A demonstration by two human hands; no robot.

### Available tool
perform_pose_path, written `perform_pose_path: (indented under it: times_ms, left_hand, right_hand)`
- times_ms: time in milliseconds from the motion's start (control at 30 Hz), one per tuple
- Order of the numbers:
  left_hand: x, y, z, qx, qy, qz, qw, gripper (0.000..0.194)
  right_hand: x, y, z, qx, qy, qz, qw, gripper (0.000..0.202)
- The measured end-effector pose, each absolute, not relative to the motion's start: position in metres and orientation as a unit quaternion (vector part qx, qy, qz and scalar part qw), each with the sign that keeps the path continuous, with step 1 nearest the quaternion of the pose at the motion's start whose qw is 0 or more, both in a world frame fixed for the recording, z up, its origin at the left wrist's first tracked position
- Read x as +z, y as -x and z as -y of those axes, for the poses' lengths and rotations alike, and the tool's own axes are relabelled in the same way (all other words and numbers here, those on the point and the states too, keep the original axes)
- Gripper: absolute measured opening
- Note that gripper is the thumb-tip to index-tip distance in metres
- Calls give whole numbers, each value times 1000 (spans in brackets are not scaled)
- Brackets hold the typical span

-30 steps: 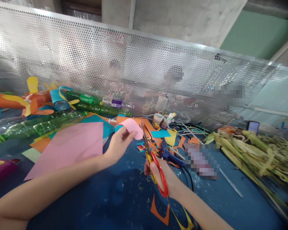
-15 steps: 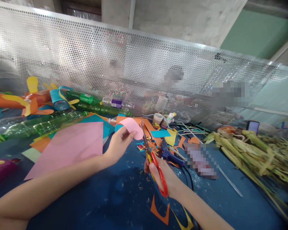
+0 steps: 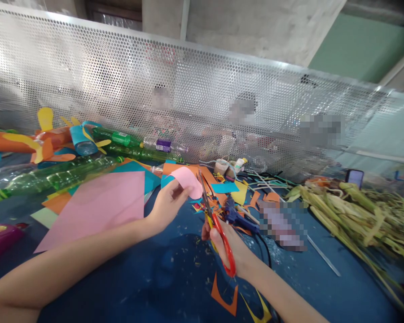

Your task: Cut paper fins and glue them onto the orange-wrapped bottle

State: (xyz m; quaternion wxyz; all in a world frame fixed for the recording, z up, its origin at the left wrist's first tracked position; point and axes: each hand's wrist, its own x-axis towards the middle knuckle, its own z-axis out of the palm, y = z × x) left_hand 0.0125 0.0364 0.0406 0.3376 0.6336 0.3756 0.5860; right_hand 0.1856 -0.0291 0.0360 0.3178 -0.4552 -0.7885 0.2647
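Between the thumb and fingers of my left hand (image 3: pixel 170 204) is a curved, rounded piece of pink paper (image 3: pixel 189 181), held up off the table. My right hand (image 3: pixel 229 244) grips scissors (image 3: pixel 222 233) with red and yellow handles; their blades point up and away, parted, close to the paper's right edge. Whether the blades touch the paper I cannot tell. Beyond the scissors lie a blue glue gun (image 3: pixel 237 215) and a heap of orange, blue and yellow paper scraps (image 3: pixel 218 197). A large pink sheet (image 3: pixel 101 211) rests left of my left hand.
Green plastic bottles (image 3: pixel 63 177) and orange paper-wrapped bottles (image 3: pixel 54 134) lie at the left. Dried corn husks (image 3: pixel 350 211) are piled at the right. A perforated metal panel (image 3: pixel 121 80) stands behind the table, with people beyond it. Cut orange scraps (image 3: pixel 225 298) lie in front.
The pink paper has shifted slightly to the right and turned a little in my left hand. The scissors and my right hand have barely moved.
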Motion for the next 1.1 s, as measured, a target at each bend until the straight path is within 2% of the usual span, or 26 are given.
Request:
perform_pose_path:
  times_ms: [300,533,867,1100]
  left_hand:
    - [40,-11,-37,571,-653,-377,325,19]
    - [35,-11,-39,560,-659,-390,317,22]
    - [37,-12,-39,573,-658,-368,323,19]
    - [37,-12,-40,579,-648,-366,333,24]
  right_hand:
    - [29,-190,25,260,454,794,310,48]
    - [13,-193,22,351,448,753,332,43]
    - [14,-193,21,325,445,766,332,46]
    - [19,-193,23,321,447,769,325,47]
